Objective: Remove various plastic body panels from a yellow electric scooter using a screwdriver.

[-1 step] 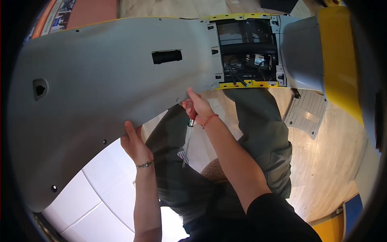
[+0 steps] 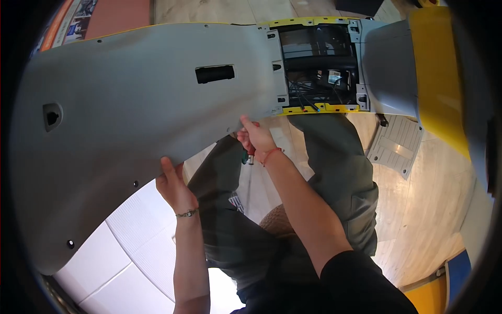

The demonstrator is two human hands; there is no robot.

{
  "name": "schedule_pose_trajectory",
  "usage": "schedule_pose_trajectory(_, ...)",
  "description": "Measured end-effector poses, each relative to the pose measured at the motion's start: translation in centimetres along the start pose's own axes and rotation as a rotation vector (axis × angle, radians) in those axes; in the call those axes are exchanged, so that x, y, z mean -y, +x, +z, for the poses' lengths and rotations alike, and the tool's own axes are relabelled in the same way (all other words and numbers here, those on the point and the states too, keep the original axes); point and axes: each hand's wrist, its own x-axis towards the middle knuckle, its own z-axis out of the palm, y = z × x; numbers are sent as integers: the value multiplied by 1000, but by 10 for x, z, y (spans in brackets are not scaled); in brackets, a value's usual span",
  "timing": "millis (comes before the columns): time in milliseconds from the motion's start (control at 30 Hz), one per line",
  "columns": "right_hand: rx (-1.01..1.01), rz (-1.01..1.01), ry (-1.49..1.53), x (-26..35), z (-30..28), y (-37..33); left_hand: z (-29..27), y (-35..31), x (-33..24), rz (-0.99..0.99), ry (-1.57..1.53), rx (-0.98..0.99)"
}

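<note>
A large grey molded panel (image 2: 120, 104) with a dark rectangular slot spans the left and centre. My left hand (image 2: 175, 186) grips its near edge, thumb on the face and fingers curled out of sight beneath. Farther right along that edge, my right hand (image 2: 257, 137) has its thumb against the panel beside a small hole. Its curled fingers hold a screwdriver (image 2: 251, 153) with a red and green handle, mostly hidden by the hand; the shaft is hard to make out. To the panel's right, a yellow-edged opening (image 2: 319, 63) shows black parts and loose cables.
A grey ribbed cover plate (image 2: 396, 149) lies on the wooden floor (image 2: 413, 214) at the right. Beyond the opening, a curved yellow shell (image 2: 436, 78) rises. White panels (image 2: 130, 246) sit below the grey panel at lower left. My legs (image 2: 340, 172) are under the work.
The screwdriver has turned in my right hand, so its shaft no longer shows as a long line pointing down. The left hand keeps its place; the view shifts slightly.
</note>
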Motion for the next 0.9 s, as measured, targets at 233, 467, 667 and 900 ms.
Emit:
schedule_pose_trajectory(233,-466,-595,-446,-4,-17,-18,1,1,0,-58,-18,8)
schedule_pose_trajectory(467,-211,-794,-285,92,-2,-133,0,-1,-3,-30,-72,0)
schedule_pose_trajectory(667,-384,-904,-573,147,-54,-214,3,-4,4,-13,-95,5)
schedule_pose_trajectory(900,-343,-1124,-969,84,-55,-214,2,-3,8,-32,-121,-12)
